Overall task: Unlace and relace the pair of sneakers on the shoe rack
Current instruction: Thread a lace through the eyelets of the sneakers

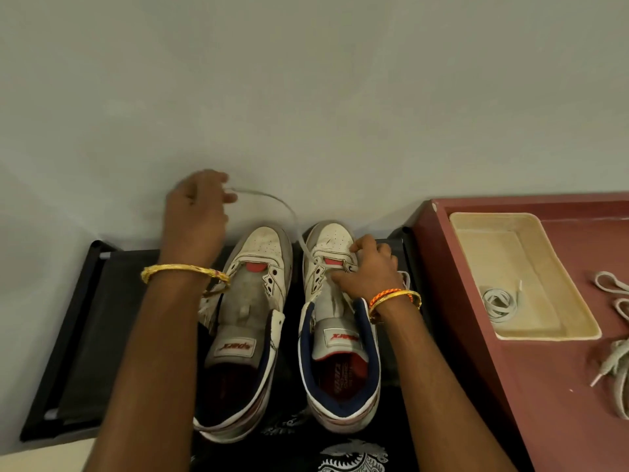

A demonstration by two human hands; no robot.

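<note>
Two white sneakers with navy collars stand side by side on the black shoe rack [78, 321], toes toward the wall. The left sneaker [252, 321] has no lace in its eyelets. My left hand [195, 212] is raised beyond its toe and pinches the end of a white lace [272, 199], which arcs down to the front eyelets of the right sneaker [340, 349]. My right hand [369, 267] rests on that shoe's front eyelet area, its fingers curled on the eyelet flap and lace there.
A maroon table [544, 386] stands right of the rack. On it sit a cream tray [575, 318] with a coiled white lace [498, 303] and more loose laces [616, 369] at the far right edge. A plain wall lies behind the rack.
</note>
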